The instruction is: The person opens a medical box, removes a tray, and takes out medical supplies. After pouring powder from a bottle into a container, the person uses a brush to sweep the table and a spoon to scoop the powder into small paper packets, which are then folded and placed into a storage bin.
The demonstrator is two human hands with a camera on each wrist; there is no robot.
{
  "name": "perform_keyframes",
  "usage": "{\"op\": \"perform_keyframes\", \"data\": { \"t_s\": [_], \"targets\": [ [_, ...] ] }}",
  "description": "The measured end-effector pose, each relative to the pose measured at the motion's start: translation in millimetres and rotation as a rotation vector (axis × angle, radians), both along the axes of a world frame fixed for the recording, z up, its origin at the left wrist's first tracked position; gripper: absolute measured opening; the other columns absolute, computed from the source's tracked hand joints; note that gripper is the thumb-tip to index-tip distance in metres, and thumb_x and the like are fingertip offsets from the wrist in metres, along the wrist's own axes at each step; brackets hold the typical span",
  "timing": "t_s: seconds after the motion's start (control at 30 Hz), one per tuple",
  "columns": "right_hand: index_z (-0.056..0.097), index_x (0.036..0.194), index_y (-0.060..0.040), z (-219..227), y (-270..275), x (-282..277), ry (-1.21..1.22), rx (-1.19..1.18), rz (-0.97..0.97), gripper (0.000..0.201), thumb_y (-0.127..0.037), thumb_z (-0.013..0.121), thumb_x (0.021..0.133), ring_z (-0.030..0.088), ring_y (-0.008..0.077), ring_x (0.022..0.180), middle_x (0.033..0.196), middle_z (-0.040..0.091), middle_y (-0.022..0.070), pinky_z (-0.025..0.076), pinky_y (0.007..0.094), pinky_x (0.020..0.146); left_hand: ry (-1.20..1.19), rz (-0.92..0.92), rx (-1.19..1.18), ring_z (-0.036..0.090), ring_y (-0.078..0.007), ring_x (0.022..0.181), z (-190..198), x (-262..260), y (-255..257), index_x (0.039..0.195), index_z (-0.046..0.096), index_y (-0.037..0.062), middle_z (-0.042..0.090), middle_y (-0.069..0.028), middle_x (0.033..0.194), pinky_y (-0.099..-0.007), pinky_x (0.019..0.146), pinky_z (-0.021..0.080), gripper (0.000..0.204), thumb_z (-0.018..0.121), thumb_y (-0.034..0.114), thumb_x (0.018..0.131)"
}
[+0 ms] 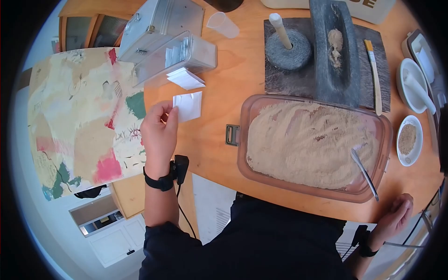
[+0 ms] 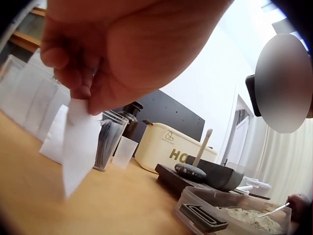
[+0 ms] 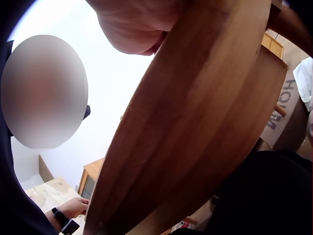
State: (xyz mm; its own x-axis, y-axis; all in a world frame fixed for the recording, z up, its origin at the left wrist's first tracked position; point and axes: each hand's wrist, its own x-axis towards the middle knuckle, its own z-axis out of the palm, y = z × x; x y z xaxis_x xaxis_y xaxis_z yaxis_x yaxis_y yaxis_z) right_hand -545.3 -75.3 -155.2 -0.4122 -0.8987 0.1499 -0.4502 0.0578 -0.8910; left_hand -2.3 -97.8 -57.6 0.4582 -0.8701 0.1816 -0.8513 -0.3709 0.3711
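My left hand [image 1: 161, 128] pinches the left edge of a small folded white paper [image 1: 188, 106] between thumb and fingers, at the table's left side. In the left wrist view the hand [image 2: 122, 49] holds the paper [image 2: 78, 142] by its top, and the paper hangs upright over the wood. Just behind lies another folded white paper [image 1: 185, 78], beside a clear box [image 1: 203, 51] with packets in it. My right hand [image 1: 395, 217] rests at the table's front right edge, its fingers loosely curled and holding nothing; in the right wrist view the hand [image 3: 139, 24] shows at the tabletop's edge.
A lidless tub [image 1: 245, 140] of beige powder with a metal spoon [image 1: 364, 172] stands at centre right. Behind it are a grinding stone [image 1: 288, 50], a dark stone trough [image 1: 322, 74] and a brush [image 1: 374, 77]. A mortar [image 1: 405, 84] and small dish [image 1: 400, 151] stand far right.
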Motion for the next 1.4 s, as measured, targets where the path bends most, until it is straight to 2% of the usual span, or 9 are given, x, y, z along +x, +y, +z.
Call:
{"op": "perform_keyframes", "data": {
  "t_s": [0.33, 0.43, 0.5, 0.8, 0.93, 1.03, 1.13, 1.23, 1.4],
  "targets": [
    [0.058, 0.087, -0.0045, -4, 0, -1, -0.033, -0.063, 0.045, 0.027, -0.017, 0.045, 0.107, 0.033, 0.0051, 0.063, 0.075, 0.044, -0.0023, 0.024, 0.0221, 0.055, 0.37, 0.018, 0.092, 0.061, -0.0088, 0.079, 2, 23, 7, 0.105, 0.069, -0.0018, 0.065, -0.0013, 0.088, -0.0243, 0.073, 0.051, 0.016, 0.059, 0.002, 0.094],
    [0.06, 0.09, -0.0051, -3, -1, 1, -0.047, -0.043, 0.032, 0.025, -0.019, 0.048, 0.107, 0.034, 0.0032, 0.065, 0.076, 0.046, -0.0043, 0.025, 0.0198, 0.055, 0.279, -0.045, 0.051, 0.064, -0.0091, 0.079, -5, 26, 6, 0.107, 0.07, -0.0015, 0.068, -0.0014, 0.086, -0.0249, 0.073, 0.053, 0.017, 0.062, 0.004, 0.092],
    [0.06, 0.09, -0.0048, -3, -1, 3, -0.061, -0.046, 0.045, 0.025, -0.019, 0.049, 0.107, 0.034, 0.0032, 0.065, 0.076, 0.046, -0.0044, 0.025, 0.0199, 0.055, 0.138, -0.067, -0.015, 0.065, -0.0147, 0.069, -9, 21, 0, 0.1, 0.071, -0.0013, 0.07, -0.0087, 0.081, -0.0295, 0.066, 0.052, 0.016, 0.066, 0.01, 0.09],
    [0.061, 0.09, -0.004, 0, -3, 6, 0.008, -0.055, 0.129, 0.024, -0.019, 0.051, 0.106, 0.04, 0.0047, 0.069, 0.076, 0.048, -0.0034, 0.032, 0.0204, 0.062, -0.016, -0.136, -0.031, 0.068, -0.0306, 0.073, -13, 27, -39, 0.095, 0.072, 0.0028, 0.069, -0.015, 0.078, -0.0398, 0.066, 0.052, 0.016, 0.069, 0.016, 0.087],
    [0.061, 0.089, -0.0029, 2, -4, 8, 0.026, -0.063, 0.147, 0.025, -0.018, 0.051, 0.106, 0.04, 0.0049, 0.07, 0.075, 0.047, -0.0031, 0.033, 0.0202, 0.063, -0.156, -0.201, -0.107, 0.068, -0.0325, 0.075, -20, 35, -49, 0.095, 0.073, 0.0039, 0.07, -0.0147, 0.079, -0.0415, 0.067, 0.052, 0.014, 0.068, 0.015, 0.087],
    [0.059, 0.087, -0.0028, 1, -4, 9, 0.042, -0.061, 0.137, 0.025, -0.018, 0.051, 0.106, 0.041, 0.0054, 0.069, 0.075, 0.049, -0.0023, 0.033, 0.0206, 0.062, -0.241, -0.179, -0.163, 0.067, -0.0293, 0.071, -20, 35, -49, 0.089, 0.071, 0.0003, 0.068, -0.0144, 0.076, -0.0392, 0.065, 0.051, 0.016, 0.07, 0.016, 0.087],
    [0.058, 0.086, -0.0028, 2, -4, 9, 0.046, -0.064, 0.135, 0.026, -0.018, 0.052, 0.106, 0.042, 0.0058, 0.068, 0.075, 0.05, -0.0017, 0.034, 0.021, 0.061, -0.199, -0.12, -0.176, 0.065, -0.0348, 0.074, -22, 31, -41, 0.079, 0.065, 0.0032, 0.068, -0.0145, 0.078, -0.0445, 0.065, 0.051, 0.022, 0.074, 0.023, 0.084],
    [0.058, 0.085, -0.0029, 4, -5, 11, 0.052, -0.062, 0.138, 0.026, -0.018, 0.051, 0.106, 0.042, 0.0055, 0.068, 0.074, 0.05, -0.0018, 0.034, 0.0209, 0.06, 0.026, 0.011, 0.025, 0.063, -0.0343, 0.073, -30, 17, -36, 0.077, 0.06, 0.0025, 0.066, -0.0157, 0.076, -0.0451, 0.065, 0.05, 0.038, 0.078, 0.035, 0.082],
    [0.058, 0.085, -0.0029, 6, -6, 12, 0.052, -0.053, 0.138, 0.026, -0.018, 0.052, 0.105, 0.041, 0.0054, 0.067, 0.073, 0.049, -0.0021, 0.034, 0.0212, 0.06, -0.154, 0.061, 0.065, 0.064, -0.0355, 0.075, -33, -2, -43, 0.078, 0.061, 0.0002, 0.067, -0.0183, 0.081, -0.0451, 0.066, 0.051, 0.051, 0.079, 0.048, 0.079]
  ]
}}
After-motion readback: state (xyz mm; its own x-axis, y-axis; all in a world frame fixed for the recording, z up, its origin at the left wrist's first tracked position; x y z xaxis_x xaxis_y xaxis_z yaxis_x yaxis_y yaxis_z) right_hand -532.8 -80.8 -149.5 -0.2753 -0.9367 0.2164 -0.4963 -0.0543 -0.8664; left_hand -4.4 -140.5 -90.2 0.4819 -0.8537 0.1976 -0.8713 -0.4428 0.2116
